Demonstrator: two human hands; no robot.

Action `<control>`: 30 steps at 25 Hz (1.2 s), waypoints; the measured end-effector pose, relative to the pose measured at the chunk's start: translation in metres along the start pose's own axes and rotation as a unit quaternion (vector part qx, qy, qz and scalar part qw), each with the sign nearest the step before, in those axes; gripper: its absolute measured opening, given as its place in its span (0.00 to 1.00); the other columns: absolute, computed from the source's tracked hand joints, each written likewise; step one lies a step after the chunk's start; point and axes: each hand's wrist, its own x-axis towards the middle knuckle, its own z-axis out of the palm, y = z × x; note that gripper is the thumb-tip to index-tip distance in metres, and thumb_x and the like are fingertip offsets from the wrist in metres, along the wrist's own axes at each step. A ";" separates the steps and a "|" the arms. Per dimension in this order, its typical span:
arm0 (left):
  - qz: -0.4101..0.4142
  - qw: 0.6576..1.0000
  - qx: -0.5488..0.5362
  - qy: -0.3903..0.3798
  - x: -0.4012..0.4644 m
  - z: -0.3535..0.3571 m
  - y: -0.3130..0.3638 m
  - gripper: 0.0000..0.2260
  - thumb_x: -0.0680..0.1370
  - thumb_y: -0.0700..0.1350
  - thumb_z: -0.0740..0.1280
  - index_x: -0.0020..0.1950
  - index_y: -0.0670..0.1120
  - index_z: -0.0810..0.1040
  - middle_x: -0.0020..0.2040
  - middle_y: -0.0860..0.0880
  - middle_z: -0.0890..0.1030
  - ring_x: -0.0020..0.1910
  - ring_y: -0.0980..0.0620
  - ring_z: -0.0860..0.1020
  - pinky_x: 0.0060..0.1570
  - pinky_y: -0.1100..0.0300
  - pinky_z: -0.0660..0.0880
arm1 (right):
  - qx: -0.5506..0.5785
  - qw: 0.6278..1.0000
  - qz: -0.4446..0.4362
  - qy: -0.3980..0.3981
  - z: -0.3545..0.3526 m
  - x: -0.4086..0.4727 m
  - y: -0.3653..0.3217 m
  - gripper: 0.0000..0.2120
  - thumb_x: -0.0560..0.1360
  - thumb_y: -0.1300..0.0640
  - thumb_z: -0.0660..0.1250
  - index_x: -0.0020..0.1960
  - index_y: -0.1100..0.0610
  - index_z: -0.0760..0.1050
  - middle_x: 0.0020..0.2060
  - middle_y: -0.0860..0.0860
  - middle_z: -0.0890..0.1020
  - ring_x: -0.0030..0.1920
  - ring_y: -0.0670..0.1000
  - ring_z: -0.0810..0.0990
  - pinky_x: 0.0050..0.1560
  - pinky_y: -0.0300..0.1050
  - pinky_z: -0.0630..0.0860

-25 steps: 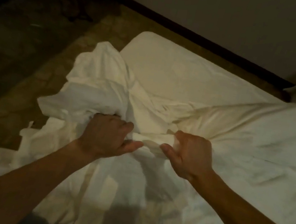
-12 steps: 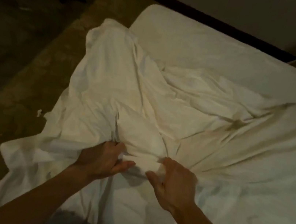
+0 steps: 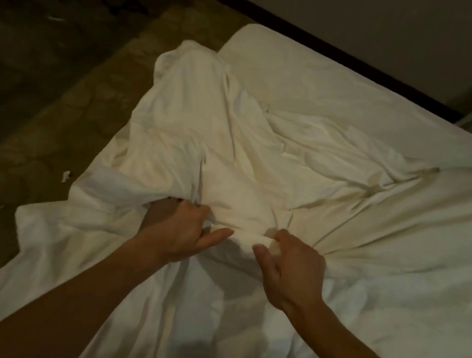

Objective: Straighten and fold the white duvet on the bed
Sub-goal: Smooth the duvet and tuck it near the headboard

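Head view, looking down: the wide bed with its smooth white fitted sheet (image 3: 350, 82) fills the right and centre of the frame, its far corner near the upper middle. Brown patterned stone-like floor (image 3: 42, 94) takes the left side, and a pale wall with a dark skirting strip (image 3: 345, 14) runs across the top. Over the bed lies the rumpled white fabric duvet (image 3: 193, 129), heaped in the middle of the frame and spilling off the bed's left edge toward the lower left; creases fan out from the centre toward the right, and its surface is bunched into a soft mound just above the hands.

Both bare forearms reach in from the bottom corners. The left hand (image 3: 181, 232), just left of centre, has its fingers curled into a gathered fold of the duvet, thumb pointing right. The right hand (image 3: 292, 264), just right of centre, pinches a bunch of the same cloth, fingers curled under and thumb pointing left. The two hands are near each other, with a short ridge of fabric between them.

A small white scrap (image 3: 66, 176) lies on the floor at the left, beside the hanging duvet edge.
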 end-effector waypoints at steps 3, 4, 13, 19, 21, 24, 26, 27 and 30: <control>0.003 0.999 -0.026 0.028 -0.004 -0.028 -0.004 0.31 0.78 0.70 0.47 0.35 0.50 0.77 0.25 0.50 0.77 0.24 0.49 0.77 0.28 0.62 0.66 | 0.010 0.994 -0.038 0.104 -0.016 0.004 -0.015 0.39 0.78 0.28 0.42 0.43 0.55 0.80 0.31 0.50 0.81 0.28 0.50 0.74 0.37 0.42 0.64; 0.011 0.999 -0.032 0.039 -0.012 -0.032 -0.006 0.32 0.78 0.70 0.45 0.36 0.50 0.78 0.25 0.50 0.78 0.24 0.49 0.78 0.28 0.61 0.68 | 0.009 0.991 -0.043 0.128 -0.019 0.003 -0.020 0.36 0.79 0.30 0.44 0.41 0.55 0.80 0.29 0.49 0.80 0.28 0.47 0.70 0.36 0.42 0.63; -0.014 0.990 -0.121 -0.075 -0.114 0.055 -0.008 0.34 0.79 0.69 0.42 0.41 0.47 0.78 0.33 0.48 0.80 0.31 0.49 0.80 0.32 0.62 0.73 | -0.035 0.998 0.040 0.014 0.098 -0.094 -0.009 0.29 0.79 0.29 0.45 0.46 0.50 0.72 0.41 0.43 0.71 0.42 0.53 0.75 0.47 0.46 0.62; -0.044 0.975 -0.165 -0.139 -0.111 0.071 0.002 0.32 0.82 0.65 0.44 0.51 0.41 0.76 0.41 0.37 0.80 0.38 0.39 0.80 0.40 0.54 0.75 | 0.035 0.998 0.038 -0.025 0.091 -0.081 0.007 0.29 0.79 0.28 0.42 0.45 0.50 0.68 0.42 0.45 0.72 0.45 0.50 0.70 0.51 0.49 0.64; -0.053 0.978 -0.149 -0.134 -0.107 0.052 0.007 0.25 0.84 0.60 0.47 0.50 0.44 0.77 0.40 0.41 0.80 0.38 0.40 0.80 0.38 0.54 0.74 | 0.087 0.996 0.010 -0.031 0.082 -0.078 0.008 0.27 0.80 0.29 0.44 0.45 0.49 0.69 0.42 0.45 0.73 0.44 0.50 0.71 0.50 0.51 0.68; -0.109 0.977 -0.180 -0.039 -0.102 0.015 0.032 0.25 0.82 0.62 0.50 0.48 0.46 0.79 0.42 0.47 0.80 0.43 0.46 0.78 0.42 0.54 0.71 | 0.179 0.983 -0.048 0.003 0.067 -0.067 0.010 0.28 0.83 0.35 0.49 0.52 0.55 0.77 0.47 0.48 0.77 0.48 0.50 0.74 0.50 0.56 0.73; -0.045 0.983 -0.179 0.005 -0.086 0.002 0.045 0.28 0.83 0.61 0.49 0.56 0.42 0.81 0.53 0.45 0.82 0.53 0.46 0.78 0.52 0.54 0.70 | 0.190 0.978 -0.079 0.037 0.058 -0.049 0.011 0.28 0.83 0.37 0.50 0.59 0.59 0.77 0.53 0.52 0.78 0.54 0.53 0.75 0.56 0.57 0.73; -0.025 0.984 -0.175 0.009 -0.074 0.003 0.046 0.30 0.83 0.61 0.48 0.62 0.41 0.80 0.60 0.43 0.81 0.60 0.44 0.77 0.60 0.51 0.70 | 0.170 0.978 -0.101 0.062 0.053 -0.035 0.014 0.29 0.84 0.38 0.50 0.63 0.60 0.76 0.58 0.54 0.77 0.58 0.55 0.75 0.61 0.57 0.72; -0.056 0.993 -0.082 -0.067 -0.039 0.023 0.031 0.33 0.83 0.64 0.43 0.76 0.44 0.68 0.76 0.43 0.67 0.76 0.42 0.62 0.73 0.40 0.58 | 0.013 0.993 -0.110 0.043 0.047 0.008 0.027 0.36 0.83 0.35 0.44 0.77 0.60 0.64 0.76 0.59 0.66 0.77 0.60 0.61 0.77 0.60 0.55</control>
